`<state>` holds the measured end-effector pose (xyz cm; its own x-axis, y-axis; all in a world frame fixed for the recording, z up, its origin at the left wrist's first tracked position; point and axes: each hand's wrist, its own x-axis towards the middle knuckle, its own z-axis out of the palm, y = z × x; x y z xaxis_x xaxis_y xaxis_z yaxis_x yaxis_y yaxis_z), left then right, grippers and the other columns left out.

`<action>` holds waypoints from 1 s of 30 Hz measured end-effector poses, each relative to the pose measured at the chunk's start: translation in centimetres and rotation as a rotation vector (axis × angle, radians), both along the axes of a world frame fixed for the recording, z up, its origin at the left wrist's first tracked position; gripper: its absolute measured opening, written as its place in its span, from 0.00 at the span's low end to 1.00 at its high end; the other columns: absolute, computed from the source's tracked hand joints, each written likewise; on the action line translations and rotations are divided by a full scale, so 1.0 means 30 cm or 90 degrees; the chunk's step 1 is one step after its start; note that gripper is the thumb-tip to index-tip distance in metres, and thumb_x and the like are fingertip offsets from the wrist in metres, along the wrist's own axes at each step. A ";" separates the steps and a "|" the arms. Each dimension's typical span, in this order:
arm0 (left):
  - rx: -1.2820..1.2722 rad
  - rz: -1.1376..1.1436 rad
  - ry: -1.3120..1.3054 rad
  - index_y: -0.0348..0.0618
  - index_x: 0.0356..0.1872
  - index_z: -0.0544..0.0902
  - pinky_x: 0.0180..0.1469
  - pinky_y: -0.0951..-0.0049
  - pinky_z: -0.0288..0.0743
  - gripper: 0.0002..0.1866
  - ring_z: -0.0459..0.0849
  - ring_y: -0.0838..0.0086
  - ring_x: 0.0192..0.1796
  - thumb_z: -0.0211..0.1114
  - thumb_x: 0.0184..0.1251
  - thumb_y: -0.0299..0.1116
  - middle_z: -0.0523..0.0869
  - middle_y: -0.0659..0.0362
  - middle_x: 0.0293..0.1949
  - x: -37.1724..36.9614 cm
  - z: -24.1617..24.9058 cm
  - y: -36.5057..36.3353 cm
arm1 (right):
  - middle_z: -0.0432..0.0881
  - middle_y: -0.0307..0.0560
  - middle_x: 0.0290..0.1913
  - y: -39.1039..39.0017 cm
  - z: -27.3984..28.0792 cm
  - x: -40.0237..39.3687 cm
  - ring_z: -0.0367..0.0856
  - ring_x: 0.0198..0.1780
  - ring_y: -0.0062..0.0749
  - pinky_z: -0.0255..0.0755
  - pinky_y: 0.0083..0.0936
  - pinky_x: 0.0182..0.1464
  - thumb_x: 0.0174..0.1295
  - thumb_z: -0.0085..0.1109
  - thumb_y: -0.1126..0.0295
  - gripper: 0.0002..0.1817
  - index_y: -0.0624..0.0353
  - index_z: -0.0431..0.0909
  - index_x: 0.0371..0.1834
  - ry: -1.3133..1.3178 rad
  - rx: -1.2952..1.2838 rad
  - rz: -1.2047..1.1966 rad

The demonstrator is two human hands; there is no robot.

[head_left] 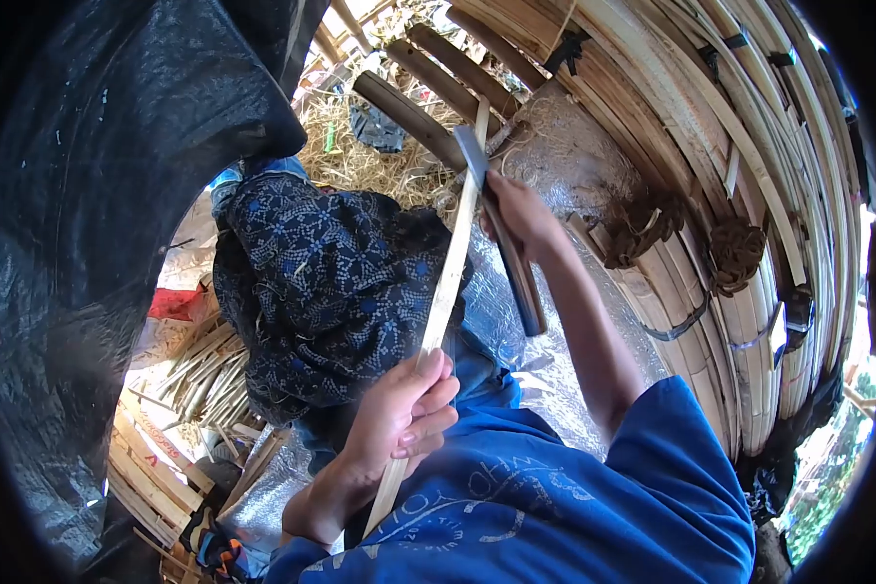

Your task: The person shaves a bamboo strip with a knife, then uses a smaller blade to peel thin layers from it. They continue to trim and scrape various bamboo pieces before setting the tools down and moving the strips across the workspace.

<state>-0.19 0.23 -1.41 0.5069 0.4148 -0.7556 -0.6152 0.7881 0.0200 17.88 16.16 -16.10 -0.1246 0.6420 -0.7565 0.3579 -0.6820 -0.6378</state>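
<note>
A long pale bamboo strip point(450, 282) runs slantwise from beside my body up past my lap. My left hand point(404, 414) is closed around its lower part, fingers curled over it. Farther up, my right hand point(518, 216) grips a knife with a long wooden handle point(524, 287) reaching back toward me. Its flat grey blade point(472, 154) lies across the upper part of the strip. Under the strip, a dark blue patterned cloth point(331, 282) covers my legs.
Several thick bamboo poles point(414, 117) lie ahead among curly shavings point(336, 165). Tied bundles of split bamboo point(749, 370) curve along the right. A black plastic sheet point(117, 195) hangs at left. Thin sticks point(209, 375) and flat slats point(146, 467) lie lower left.
</note>
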 end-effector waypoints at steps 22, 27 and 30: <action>-0.025 -0.041 -0.010 0.48 0.35 0.67 0.08 0.89 0.45 0.13 0.51 0.90 0.11 0.40 0.77 0.42 0.57 0.69 0.18 0.001 0.028 0.031 | 0.78 0.74 0.39 0.250 -0.206 -0.007 0.77 0.44 0.66 0.69 0.48 0.53 0.71 0.30 0.57 0.26 0.67 0.77 0.41 -0.343 0.334 0.059; -0.018 -0.052 0.005 0.48 0.35 0.67 0.08 0.89 0.45 0.12 0.50 0.89 0.11 0.41 0.77 0.42 0.57 0.69 0.17 0.008 0.031 0.030 | 0.76 0.77 0.43 0.233 -0.217 -0.007 0.75 0.46 0.70 0.67 0.49 0.56 0.71 0.29 0.56 0.28 0.67 0.78 0.41 -0.375 0.343 0.041; -0.015 -0.050 -0.001 0.48 0.35 0.67 0.08 0.89 0.45 0.12 0.50 0.89 0.11 0.41 0.77 0.42 0.57 0.69 0.18 0.011 0.028 0.027 | 0.77 0.76 0.41 0.224 -0.227 0.002 0.76 0.45 0.69 0.68 0.49 0.55 0.71 0.29 0.56 0.28 0.67 0.78 0.41 -0.323 0.380 0.055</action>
<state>0.13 1.04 -0.58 0.5384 0.3560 -0.7638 -0.5510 0.8345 0.0005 17.94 22.89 -22.92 0.0765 0.9615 -0.2641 0.7395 -0.2324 -0.6318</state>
